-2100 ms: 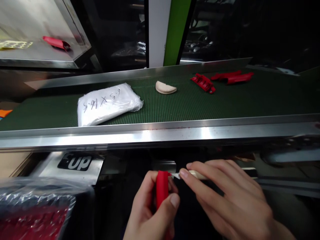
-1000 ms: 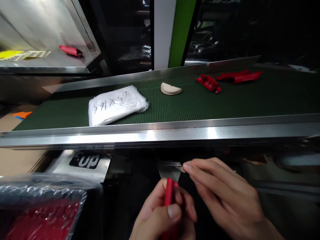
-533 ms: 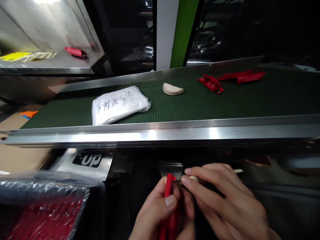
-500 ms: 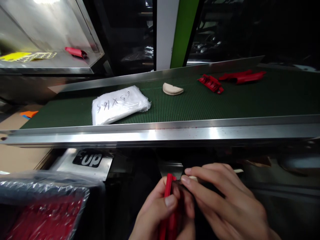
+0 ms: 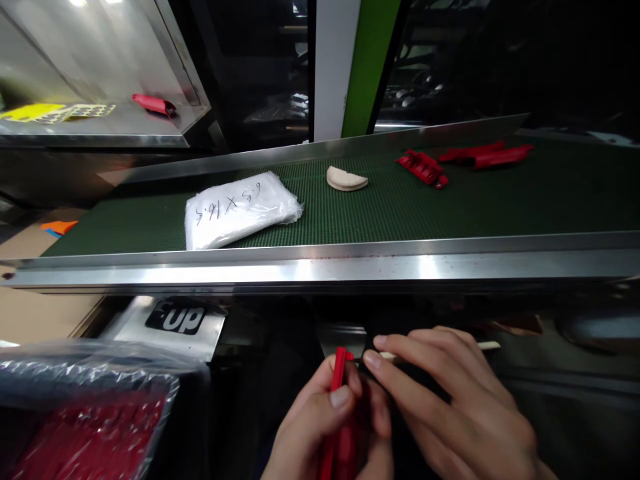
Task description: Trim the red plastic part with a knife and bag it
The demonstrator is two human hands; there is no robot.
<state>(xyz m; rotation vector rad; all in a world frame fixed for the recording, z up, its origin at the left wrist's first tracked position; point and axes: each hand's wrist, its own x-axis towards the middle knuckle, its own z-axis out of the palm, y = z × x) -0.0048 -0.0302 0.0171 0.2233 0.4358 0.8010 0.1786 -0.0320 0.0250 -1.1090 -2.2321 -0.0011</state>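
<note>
Below the conveyor's front rail, my left hand (image 5: 325, 417) is closed around a long red plastic part (image 5: 339, 377), which stands upright with its top end above the thumb. My right hand (image 5: 455, 400) pinches a slim tool with a cream-coloured handle (image 5: 490, 345); the handle's other end shows just past the fingertips. A thin dark tip seems to reach from it toward the top of the red part, but whether it touches I cannot tell. The lower end of the red part is hidden by my left hand.
On the green conveyor belt (image 5: 345, 223) lie a white plastic-wrapped pack (image 5: 240, 210), a cream half-round piece (image 5: 346, 179) and several red plastic parts (image 5: 424, 169). A plastic-lined bin (image 5: 173, 393) of red pieces stands lower left. Another red part (image 5: 154, 105) rests on the metal shelf.
My right hand and the cream-handled tool have shifted slightly to the right, and more of the handle shows behind the hand. The left hand holds the red part almost in place.
</note>
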